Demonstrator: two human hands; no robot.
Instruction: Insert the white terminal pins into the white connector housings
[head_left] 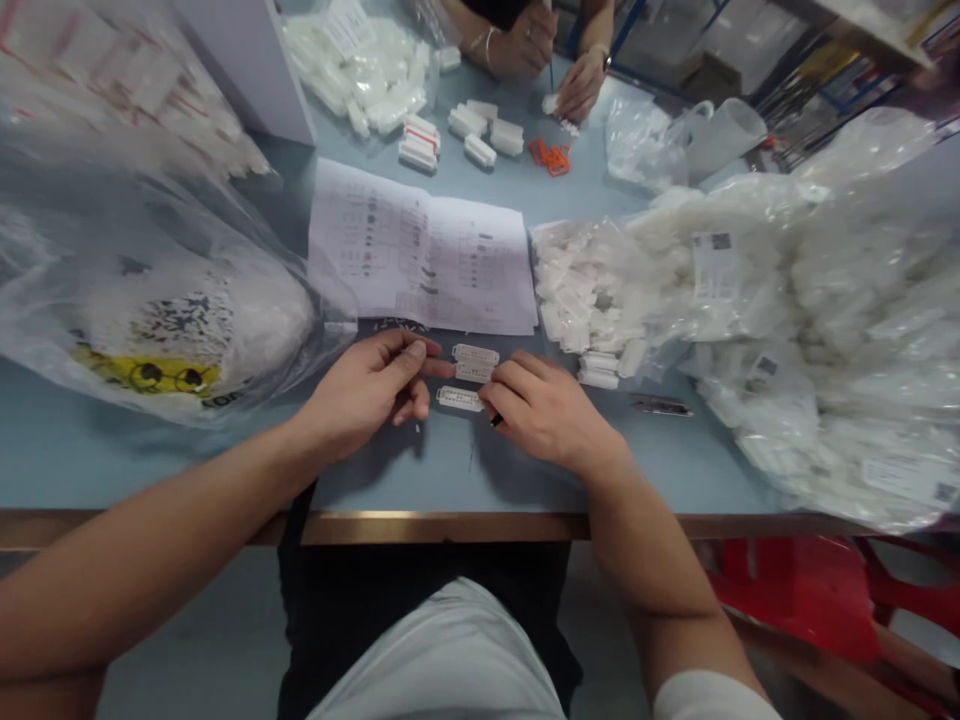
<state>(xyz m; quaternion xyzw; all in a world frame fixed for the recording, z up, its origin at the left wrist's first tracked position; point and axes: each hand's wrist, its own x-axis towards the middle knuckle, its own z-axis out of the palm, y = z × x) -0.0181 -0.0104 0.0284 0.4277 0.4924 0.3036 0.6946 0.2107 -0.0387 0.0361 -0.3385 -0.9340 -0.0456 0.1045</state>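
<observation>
Three small white slotted plastic plates lie one behind another between my hands: a far plate (pixel 476 354), a middle plate (pixel 472 372) and a near plate (pixel 459 399). My left hand (pixel 375 385) is at their left side, thumb against the bent index finger and another fingertip at the middle plate's edge; anything pinched there is too small to make out. My right hand (pixel 536 405) curls over the right ends of the plates. A short dark tip (pixel 496 420) pokes out below its fingers; the rest of that object is hidden.
Printed sheets (pixel 427 250) lie behind the plates. Bags of white parts (pixel 592 290) stand right, near a small metal tool (pixel 661 405). A bag of black-and-white pieces (pixel 187 320) sits left. Across the table, another person's hands (pixel 581 85) work near orange parts (pixel 551 157).
</observation>
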